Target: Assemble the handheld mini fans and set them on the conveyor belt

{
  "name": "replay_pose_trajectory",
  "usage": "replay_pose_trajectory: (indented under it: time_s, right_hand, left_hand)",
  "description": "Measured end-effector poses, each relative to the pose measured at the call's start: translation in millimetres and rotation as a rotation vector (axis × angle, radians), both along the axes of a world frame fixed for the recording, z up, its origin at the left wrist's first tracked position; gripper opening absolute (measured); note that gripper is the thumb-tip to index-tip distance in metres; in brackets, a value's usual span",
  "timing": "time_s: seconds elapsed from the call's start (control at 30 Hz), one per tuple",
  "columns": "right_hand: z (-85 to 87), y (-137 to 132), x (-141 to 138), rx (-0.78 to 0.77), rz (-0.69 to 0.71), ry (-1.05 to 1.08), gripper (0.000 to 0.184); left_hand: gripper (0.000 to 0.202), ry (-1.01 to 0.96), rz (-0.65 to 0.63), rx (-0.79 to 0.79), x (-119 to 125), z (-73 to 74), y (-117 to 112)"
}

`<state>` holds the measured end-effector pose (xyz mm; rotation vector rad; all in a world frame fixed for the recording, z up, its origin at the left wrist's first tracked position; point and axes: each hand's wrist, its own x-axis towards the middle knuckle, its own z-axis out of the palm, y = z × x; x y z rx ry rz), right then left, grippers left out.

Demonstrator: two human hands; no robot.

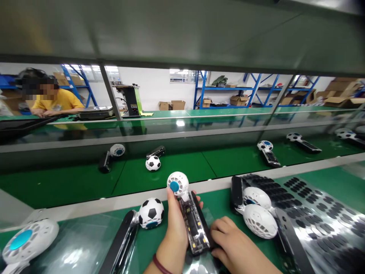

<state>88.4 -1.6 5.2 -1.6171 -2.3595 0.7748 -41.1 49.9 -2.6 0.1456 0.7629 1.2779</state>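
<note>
A handheld fan point(196, 228) lies tilted in my left hand point(175, 228), its white round head with a blue disc pointing away from me. Through the clear face of its black handle, a circuit board and small yellow parts show. My left thumb rests by the head, with the fingers wrapped behind the handle. At the handle's lower right edge, the curled fingers of my right hand point(232, 239) press against it; their tips are partly hidden. To the left lies another fan with a football-patterned head point(151, 213). Two fans with white heads point(260, 220) lie together on the right.
Sheets of black round stickers point(322, 213) cover the right of the bench. Beyond the pale rail, a green conveyor belt point(185, 163) carries several more fans. A white fan head point(31, 239) lies at far left. A person in a yellow shirt point(61, 99) sits across the line.
</note>
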Motion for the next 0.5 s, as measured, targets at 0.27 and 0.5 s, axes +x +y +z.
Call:
replay_pose_trajectory:
  time_s: [0.27, 0.5]
  right_hand:
    - [22.3, 7.4, 3.0, -0.186, -0.054, 0.117, 0.014]
    - [49.2, 22.4, 6.7, -0.133, -0.184, 0.439, 0.013]
  left_hand:
    - [0.054, -0.008, 0.015, 0.011, 1.4, -1.8, -0.2]
    - [0.031, 0.063, 0.009, 0.229, 7.6, -3.4, -2.6]
